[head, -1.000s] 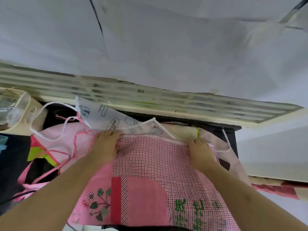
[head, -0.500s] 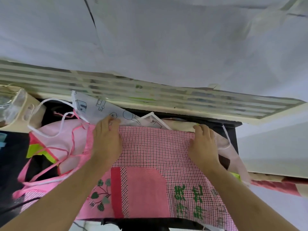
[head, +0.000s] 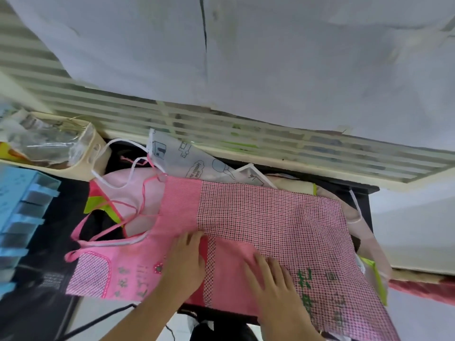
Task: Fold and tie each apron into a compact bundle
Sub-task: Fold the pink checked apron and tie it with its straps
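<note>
Both the left hand [head: 186, 262] and right hand [head: 270, 279] press flat, fingers straight, on the near apron [head: 270, 217], probably light, limp and best gripped at its edges.

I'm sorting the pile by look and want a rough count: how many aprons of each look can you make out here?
Pink checked apron, under both hands: 1
Plain pink apron with green print: 1
Pale pink apron with pink ties: 1
White apron with line drawings: 1
Total: 4 told apart; more cloth lies beneath, uncountable.
</note>
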Demonstrator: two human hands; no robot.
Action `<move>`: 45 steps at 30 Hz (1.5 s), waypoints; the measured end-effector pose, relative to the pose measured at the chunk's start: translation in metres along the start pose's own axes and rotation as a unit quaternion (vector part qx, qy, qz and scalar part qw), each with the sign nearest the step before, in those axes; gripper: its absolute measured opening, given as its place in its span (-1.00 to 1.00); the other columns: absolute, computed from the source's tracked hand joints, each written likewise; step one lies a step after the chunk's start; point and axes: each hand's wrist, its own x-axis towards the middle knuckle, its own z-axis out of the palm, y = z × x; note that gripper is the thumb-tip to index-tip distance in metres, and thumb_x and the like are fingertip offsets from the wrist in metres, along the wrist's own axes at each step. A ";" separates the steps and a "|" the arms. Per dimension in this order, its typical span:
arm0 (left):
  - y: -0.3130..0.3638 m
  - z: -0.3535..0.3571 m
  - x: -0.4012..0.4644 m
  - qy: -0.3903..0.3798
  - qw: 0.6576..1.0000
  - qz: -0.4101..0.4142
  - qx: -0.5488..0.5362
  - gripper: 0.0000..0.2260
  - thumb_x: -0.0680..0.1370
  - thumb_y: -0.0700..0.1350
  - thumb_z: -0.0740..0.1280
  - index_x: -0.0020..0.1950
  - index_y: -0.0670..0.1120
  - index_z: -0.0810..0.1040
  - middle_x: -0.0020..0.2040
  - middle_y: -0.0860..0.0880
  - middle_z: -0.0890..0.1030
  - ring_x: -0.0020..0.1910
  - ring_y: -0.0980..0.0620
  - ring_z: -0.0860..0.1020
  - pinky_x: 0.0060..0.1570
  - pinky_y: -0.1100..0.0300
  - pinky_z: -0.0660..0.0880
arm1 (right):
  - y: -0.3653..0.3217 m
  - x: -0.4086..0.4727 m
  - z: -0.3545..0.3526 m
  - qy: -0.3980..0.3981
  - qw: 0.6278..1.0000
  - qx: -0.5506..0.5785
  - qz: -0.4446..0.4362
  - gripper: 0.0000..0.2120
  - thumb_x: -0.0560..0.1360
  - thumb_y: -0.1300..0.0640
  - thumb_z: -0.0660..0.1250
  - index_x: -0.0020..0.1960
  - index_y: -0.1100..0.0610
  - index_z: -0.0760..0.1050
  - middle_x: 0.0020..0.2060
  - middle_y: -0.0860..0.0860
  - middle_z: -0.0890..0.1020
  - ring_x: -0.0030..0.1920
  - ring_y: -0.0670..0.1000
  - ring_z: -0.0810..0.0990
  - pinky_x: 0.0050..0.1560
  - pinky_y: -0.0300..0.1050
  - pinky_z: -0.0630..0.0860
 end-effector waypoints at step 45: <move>-0.071 -0.054 -0.057 -0.068 0.987 -0.006 0.149 -0.92 0.56 -0.09 0.33 -0.02 0.06 0.60 -0.06 0.08 0.64 -0.08 0.08 0.61 -0.12 0.23 0.52 | 0.031 -0.054 -0.013 0.182 0.980 -0.045 0.071 -0.58 -0.06 0.38 0.53 -0.31 0.04 0.52 -0.39 -0.04 0.56 -0.43 0.09 0.57 -0.50 -0.13 0.29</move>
